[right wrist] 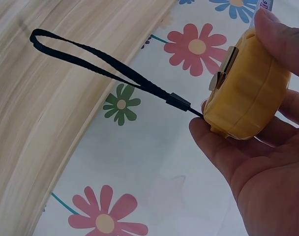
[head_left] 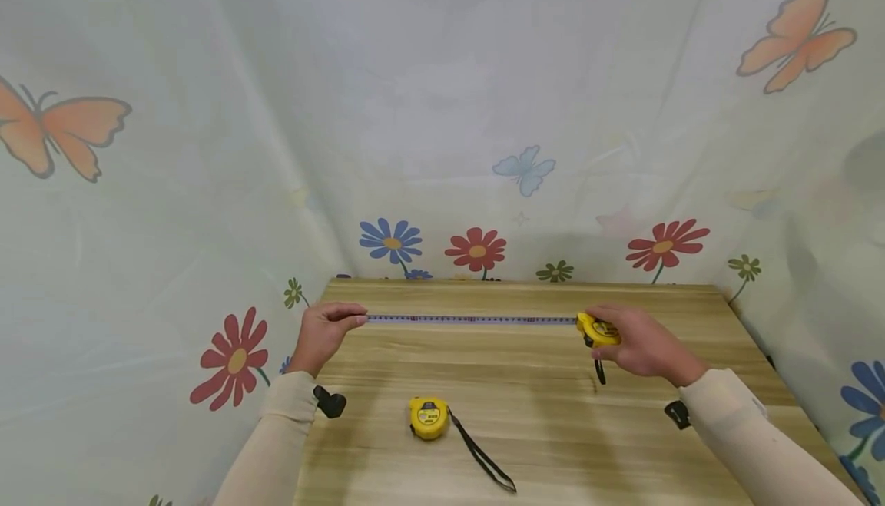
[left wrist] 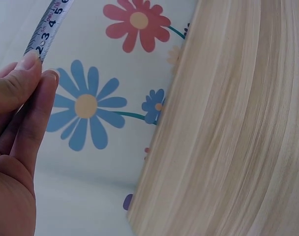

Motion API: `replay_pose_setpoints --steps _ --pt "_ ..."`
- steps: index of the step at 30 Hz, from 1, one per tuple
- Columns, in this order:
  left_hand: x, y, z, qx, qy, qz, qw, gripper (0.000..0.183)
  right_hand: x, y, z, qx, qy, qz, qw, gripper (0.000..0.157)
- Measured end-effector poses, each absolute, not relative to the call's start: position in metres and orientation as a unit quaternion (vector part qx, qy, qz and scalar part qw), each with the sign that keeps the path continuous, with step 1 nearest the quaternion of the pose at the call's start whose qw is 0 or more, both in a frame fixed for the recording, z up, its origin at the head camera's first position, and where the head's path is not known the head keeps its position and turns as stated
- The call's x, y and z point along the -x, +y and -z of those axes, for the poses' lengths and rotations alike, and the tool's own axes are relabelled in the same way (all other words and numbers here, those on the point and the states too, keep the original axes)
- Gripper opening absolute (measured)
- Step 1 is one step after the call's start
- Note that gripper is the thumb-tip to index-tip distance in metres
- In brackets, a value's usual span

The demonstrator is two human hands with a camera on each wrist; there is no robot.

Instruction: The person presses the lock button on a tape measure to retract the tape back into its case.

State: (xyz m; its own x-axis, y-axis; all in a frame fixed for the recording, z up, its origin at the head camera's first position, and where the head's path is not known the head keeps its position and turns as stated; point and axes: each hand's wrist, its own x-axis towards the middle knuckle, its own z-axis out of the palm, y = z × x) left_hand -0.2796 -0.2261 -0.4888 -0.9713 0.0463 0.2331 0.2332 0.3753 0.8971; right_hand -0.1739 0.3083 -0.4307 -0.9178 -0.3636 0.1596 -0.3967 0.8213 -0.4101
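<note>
A yellow tape measure (head_left: 600,331) is gripped in my right hand (head_left: 639,343), its black wrist strap (right wrist: 98,56) dangling below the case. From it the printed blade (head_left: 470,319) runs out straight and level to the left. My left hand (head_left: 323,335) pinches the blade's free end between thumb and fingers; in the left wrist view the thumb (left wrist: 21,81) lies just below the mark 2 and covers the very tip. A second yellow tape measure (head_left: 429,418) lies on the wooden table (head_left: 539,452) between the forearms, its black strap (head_left: 484,456) trailing to the lower right.
White curtains (head_left: 442,107) with printed flowers and butterflies enclose the table at the back and both sides. The table's back edge (head_left: 518,283) runs just beyond the stretched blade. Black wrist-worn devices (head_left: 330,402) show at both cuffs.
</note>
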Motion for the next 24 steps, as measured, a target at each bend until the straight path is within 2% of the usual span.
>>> replay_pose_setpoints --steps 14,24 --pt "0.2709 -0.2175 0.4795 0.07 -0.828 0.552 0.071 0.017 0.1733 0.3058 0.4297 -0.198 -0.953 -0.225 0.03 0.062" --pt "0.2734 -0.2197 0.4836 0.086 -0.824 0.556 0.071 0.024 0.1736 0.305 0.4282 -0.203 -0.953 -0.223 0.034 0.061"
